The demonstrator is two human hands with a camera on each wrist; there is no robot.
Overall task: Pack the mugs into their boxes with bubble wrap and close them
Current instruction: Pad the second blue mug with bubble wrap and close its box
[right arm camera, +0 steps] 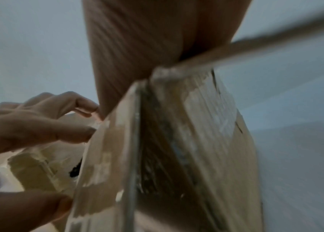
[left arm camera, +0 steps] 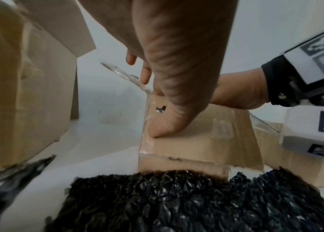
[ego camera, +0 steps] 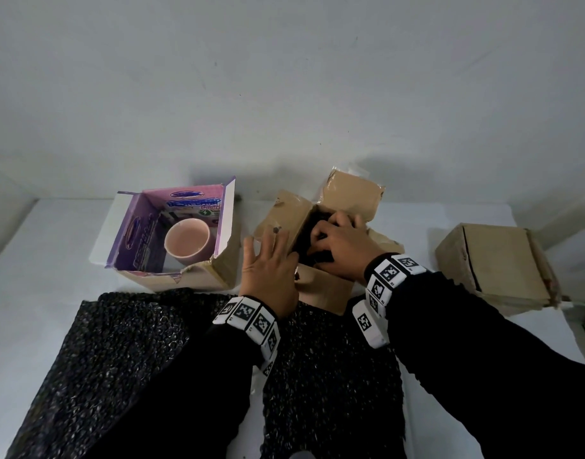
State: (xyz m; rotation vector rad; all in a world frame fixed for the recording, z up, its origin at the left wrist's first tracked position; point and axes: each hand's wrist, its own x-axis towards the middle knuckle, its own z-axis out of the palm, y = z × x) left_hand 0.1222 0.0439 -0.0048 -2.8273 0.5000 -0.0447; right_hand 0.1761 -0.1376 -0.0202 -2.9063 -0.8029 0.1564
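Observation:
A brown cardboard box (ego camera: 321,286) stands open at the table's middle, its flaps spread. My right hand (ego camera: 337,240) reaches down into it, fingers curled on a black bubble-wrap bundle (ego camera: 304,251); whatever the wrap holds is hidden. My left hand (ego camera: 271,263) lies on the box's left flap with fingers straight and spread, and its thumb (left arm camera: 167,122) presses the front flap (left arm camera: 206,141). In the right wrist view, my right hand's palm (right arm camera: 147,47) passes behind a box flap (right arm camera: 187,141). A pink mug (ego camera: 188,241) sits unwrapped in a purple-lined open box (ego camera: 135,226) to the left.
A large sheet of black bubble wrap (ego camera: 125,342) covers the table's near part under my forearms. A closed brown box (ego camera: 496,260) stands at the right. A white wall rises right behind the boxes.

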